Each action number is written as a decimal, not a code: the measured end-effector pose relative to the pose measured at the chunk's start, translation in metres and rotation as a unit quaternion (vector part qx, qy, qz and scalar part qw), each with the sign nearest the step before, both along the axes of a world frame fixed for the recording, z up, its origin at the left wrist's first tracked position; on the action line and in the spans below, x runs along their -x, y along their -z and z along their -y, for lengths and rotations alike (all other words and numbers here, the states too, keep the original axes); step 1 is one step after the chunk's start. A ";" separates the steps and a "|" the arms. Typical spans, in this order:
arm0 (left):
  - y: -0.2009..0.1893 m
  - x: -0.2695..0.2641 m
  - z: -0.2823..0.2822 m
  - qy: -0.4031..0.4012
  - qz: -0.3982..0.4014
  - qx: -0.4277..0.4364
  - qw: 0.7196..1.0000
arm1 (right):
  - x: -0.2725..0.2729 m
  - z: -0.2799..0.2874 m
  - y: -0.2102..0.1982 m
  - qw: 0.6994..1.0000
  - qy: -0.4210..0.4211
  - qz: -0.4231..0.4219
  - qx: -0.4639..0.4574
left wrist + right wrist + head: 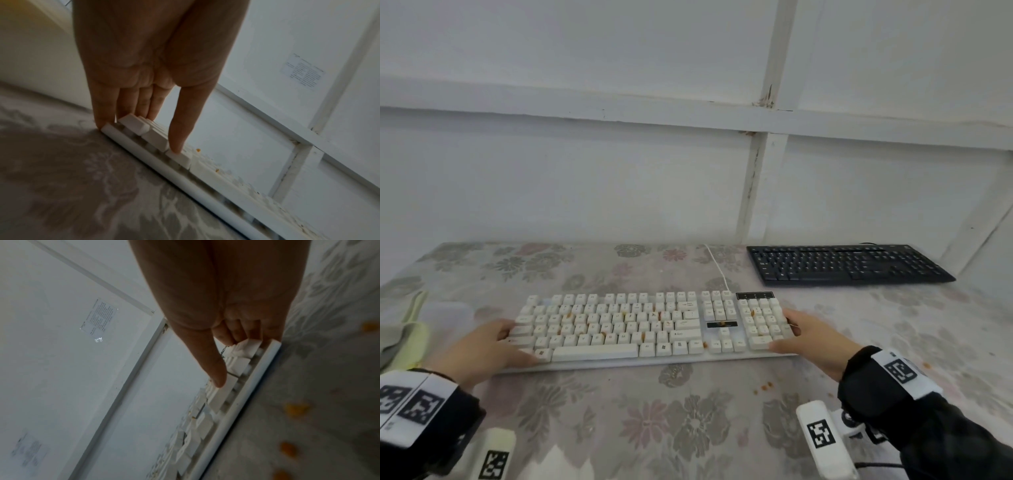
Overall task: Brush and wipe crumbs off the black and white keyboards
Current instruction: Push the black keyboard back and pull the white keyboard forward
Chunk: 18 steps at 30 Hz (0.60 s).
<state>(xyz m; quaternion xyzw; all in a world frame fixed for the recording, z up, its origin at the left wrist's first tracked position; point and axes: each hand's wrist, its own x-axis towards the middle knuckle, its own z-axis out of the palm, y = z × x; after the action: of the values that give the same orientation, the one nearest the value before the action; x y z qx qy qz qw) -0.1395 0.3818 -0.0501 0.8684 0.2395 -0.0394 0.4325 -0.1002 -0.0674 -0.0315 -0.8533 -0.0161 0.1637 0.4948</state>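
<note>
White keyboard (647, 329) w/ crumbs (643, 336) on floral tablecloth (688, 428), white wall (585, 178) behind.

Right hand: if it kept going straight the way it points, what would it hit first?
The white keyboard: the right hand rests on its right end, fingers angled inward, so it would slide over the number-pad keys. The black keyboard seems off that line.

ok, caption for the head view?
Left hand and right hand rest on opposite ends of the crumb-strewn white keyboard; black keyboard behind.
</note>
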 end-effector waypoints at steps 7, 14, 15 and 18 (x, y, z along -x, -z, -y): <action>-0.006 0.022 0.026 0.035 0.002 -0.028 0.999 | 0.028 0.030 -0.005 1.000 0.024 -0.006 0.007; -0.011 0.037 0.048 0.052 -0.015 -0.064 0.996 | 0.041 0.046 -0.008 0.998 0.043 -0.004 0.042; -0.011 0.039 0.050 0.053 -0.014 -0.065 0.996 | 0.043 0.048 -0.008 0.998 0.044 -0.005 0.045; -0.014 0.045 0.054 0.058 -0.016 -0.073 0.996 | 0.048 0.049 -0.010 0.997 0.048 -0.004 0.054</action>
<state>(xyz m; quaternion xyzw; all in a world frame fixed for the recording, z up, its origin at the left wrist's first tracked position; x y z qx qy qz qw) -0.1842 0.3274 -0.0361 0.9093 0.1973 -0.0606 0.3614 -0.1482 -0.1163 -0.0210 -0.8778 0.0357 0.1442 0.4554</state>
